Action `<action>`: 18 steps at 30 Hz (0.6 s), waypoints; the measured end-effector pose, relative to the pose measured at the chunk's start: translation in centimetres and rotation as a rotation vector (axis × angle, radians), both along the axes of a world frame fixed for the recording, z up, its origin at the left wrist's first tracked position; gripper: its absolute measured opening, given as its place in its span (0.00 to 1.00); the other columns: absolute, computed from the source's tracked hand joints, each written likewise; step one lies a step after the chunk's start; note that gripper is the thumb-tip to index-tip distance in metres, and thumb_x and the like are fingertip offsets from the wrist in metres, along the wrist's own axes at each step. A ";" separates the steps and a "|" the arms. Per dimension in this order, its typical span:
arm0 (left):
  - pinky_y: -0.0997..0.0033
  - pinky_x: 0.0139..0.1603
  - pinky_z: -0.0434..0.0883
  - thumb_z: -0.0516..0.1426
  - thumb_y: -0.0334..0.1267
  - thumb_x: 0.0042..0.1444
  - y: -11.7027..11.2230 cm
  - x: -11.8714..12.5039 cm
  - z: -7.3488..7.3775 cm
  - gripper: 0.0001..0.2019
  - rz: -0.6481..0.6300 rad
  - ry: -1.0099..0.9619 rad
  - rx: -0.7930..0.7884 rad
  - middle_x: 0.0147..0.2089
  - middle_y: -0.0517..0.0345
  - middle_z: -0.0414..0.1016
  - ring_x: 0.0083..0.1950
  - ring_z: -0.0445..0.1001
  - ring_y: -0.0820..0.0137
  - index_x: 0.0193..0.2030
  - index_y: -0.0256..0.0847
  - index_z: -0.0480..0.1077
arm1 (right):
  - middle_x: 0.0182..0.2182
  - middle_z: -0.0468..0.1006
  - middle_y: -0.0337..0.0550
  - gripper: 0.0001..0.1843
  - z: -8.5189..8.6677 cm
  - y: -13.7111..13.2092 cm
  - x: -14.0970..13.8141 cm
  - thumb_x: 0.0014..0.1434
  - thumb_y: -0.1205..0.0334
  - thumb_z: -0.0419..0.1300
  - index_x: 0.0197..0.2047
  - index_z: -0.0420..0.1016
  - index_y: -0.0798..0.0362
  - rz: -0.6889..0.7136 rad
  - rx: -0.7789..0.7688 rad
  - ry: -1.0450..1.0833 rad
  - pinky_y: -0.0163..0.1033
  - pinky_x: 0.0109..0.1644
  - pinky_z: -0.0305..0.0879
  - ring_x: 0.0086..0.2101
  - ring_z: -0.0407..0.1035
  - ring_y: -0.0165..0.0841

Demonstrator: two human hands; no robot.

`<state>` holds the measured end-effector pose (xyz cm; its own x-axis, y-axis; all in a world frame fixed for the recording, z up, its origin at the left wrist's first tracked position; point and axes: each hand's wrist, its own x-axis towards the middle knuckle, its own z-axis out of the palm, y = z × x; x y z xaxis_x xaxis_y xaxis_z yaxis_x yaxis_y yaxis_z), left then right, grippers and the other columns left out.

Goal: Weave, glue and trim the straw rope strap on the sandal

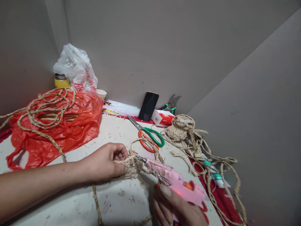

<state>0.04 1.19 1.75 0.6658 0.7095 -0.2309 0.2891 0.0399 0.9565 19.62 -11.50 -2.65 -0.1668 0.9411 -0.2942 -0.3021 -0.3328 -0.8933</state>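
My left hand (107,161) reaches in from the left and grips a small coiled piece of braided straw rope (131,166) on the white table (117,201). My right hand (174,205) at the bottom holds a pink glue gun (175,180). Its metal nozzle touches the coil's right side. A braided rope strand (96,201) trails from the coil toward the near edge.
Scissors with green and orange handles (149,136) lie just behind the coil. A red plastic bag (58,125) with loose rope on it sits at left. Finished straw coils (182,127), a phone (148,106), pruning shears (171,105), glue sticks (121,108), a white bag (76,69) line the back.
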 end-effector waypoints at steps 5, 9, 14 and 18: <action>0.78 0.26 0.54 0.56 0.29 0.41 0.3 -0.1 -0.2 0.07 0.000 -0.015 -0.025 0.24 0.69 0.59 0.26 0.55 0.77 0.30 0.38 0.64 | 0.09 0.60 0.33 0.29 -0.3 0.3 0.2 0.61 0.44 0.54 0.14 0.60 0.51 0.061 -0.026 0.095 0.34 0.21 0.53 0.14 0.55 0.26; 0.78 0.25 0.54 0.57 0.30 0.41 0.3 -0.1 0.1 0.06 0.012 -0.017 -0.057 0.23 0.69 0.60 0.25 0.56 0.78 0.30 0.37 0.66 | 0.09 0.58 0.33 0.29 -0.9 0.3 0.4 0.62 0.44 0.53 0.14 0.60 0.51 0.088 -0.036 0.102 0.33 0.21 0.53 0.14 0.54 0.26; 0.79 0.25 0.55 0.58 0.30 0.41 0.3 -0.1 0.6 0.07 0.012 -0.022 -0.086 0.23 0.68 0.63 0.25 0.58 0.78 0.30 0.37 0.67 | 0.08 0.58 0.33 0.30 -0.5 0.4 0.2 0.61 0.44 0.54 0.13 0.60 0.51 0.078 -0.055 0.114 0.33 0.20 0.52 0.13 0.53 0.25; 0.79 0.25 0.55 0.59 0.31 0.41 0.3 -0.3 0.8 0.07 0.008 -0.034 -0.097 0.23 0.68 0.63 0.25 0.58 0.78 0.30 0.37 0.67 | 0.08 0.59 0.33 0.30 -0.2 0.5 0.1 0.61 0.44 0.54 0.13 0.61 0.52 0.062 -0.056 0.118 0.33 0.20 0.53 0.13 0.54 0.25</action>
<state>-0.29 1.45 2.56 0.6687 0.6904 -0.2761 0.2557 0.1352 0.9573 19.68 -11.04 -2.80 -0.2607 0.9107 -0.3204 -0.3816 -0.4021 -0.8323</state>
